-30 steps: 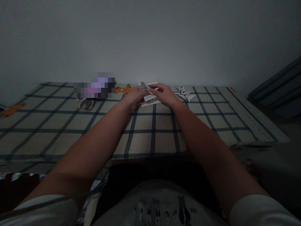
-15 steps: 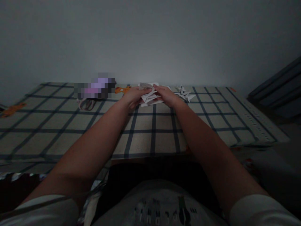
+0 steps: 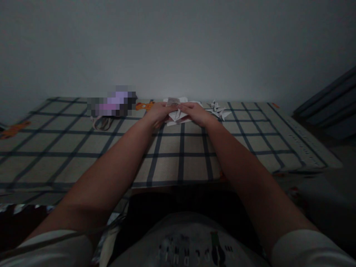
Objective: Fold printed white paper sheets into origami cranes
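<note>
Head view shows the left hand (image 3: 159, 114) and right hand (image 3: 195, 113) both pinching the folded paper (image 3: 175, 116), centred between them over the bench (image 3: 167, 165), neither nearer, its pointed end toward the near edge, its long axis seemingly running toward the wall (image 3: 178, 48).

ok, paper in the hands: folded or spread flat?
Folded: held between the left hand and right hand, the paper narrows to a point at its near end, with slanted edges. Number of layers: cannot tell.
</note>
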The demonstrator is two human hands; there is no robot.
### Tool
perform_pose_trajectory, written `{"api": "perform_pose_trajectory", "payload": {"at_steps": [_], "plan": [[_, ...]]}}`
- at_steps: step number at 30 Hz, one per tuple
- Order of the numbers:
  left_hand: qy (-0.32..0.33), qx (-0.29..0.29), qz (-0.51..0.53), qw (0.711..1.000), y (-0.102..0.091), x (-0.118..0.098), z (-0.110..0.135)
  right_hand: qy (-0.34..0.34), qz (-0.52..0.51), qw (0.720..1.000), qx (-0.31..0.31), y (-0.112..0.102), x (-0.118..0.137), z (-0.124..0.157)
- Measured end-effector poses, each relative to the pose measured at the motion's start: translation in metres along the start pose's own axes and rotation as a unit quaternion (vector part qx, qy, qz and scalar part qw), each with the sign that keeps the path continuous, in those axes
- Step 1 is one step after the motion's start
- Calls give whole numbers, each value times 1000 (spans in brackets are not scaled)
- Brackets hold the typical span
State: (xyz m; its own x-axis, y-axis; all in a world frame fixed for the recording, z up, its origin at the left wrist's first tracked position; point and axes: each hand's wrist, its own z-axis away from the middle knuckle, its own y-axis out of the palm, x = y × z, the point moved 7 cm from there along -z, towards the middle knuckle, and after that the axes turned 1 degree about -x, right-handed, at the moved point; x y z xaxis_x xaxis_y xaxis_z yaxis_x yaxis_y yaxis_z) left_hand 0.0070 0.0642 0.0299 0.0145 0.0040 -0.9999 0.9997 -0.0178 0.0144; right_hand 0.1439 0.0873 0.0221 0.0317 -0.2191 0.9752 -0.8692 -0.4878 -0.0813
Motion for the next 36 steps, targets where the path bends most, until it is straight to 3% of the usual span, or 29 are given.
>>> {"api": "perform_pose_trajectory", "payload": {"at_steps": [5, 12, 31, 36], "plan": [[8, 23, 34, 999, 4, 0, -1, -20, 33, 998, -42, -1, 11, 1], [40, 40, 21, 998, 6, 1, -4, -39, 56, 996, -48, -2, 16, 0], [46, 20, 53, 997, 9, -2, -1, -74, 119, 988, -60, -9, 13, -2], [42, 39, 54, 997, 11, -5, 3, -84, 86, 990, -75, -9, 7, -8]]}}
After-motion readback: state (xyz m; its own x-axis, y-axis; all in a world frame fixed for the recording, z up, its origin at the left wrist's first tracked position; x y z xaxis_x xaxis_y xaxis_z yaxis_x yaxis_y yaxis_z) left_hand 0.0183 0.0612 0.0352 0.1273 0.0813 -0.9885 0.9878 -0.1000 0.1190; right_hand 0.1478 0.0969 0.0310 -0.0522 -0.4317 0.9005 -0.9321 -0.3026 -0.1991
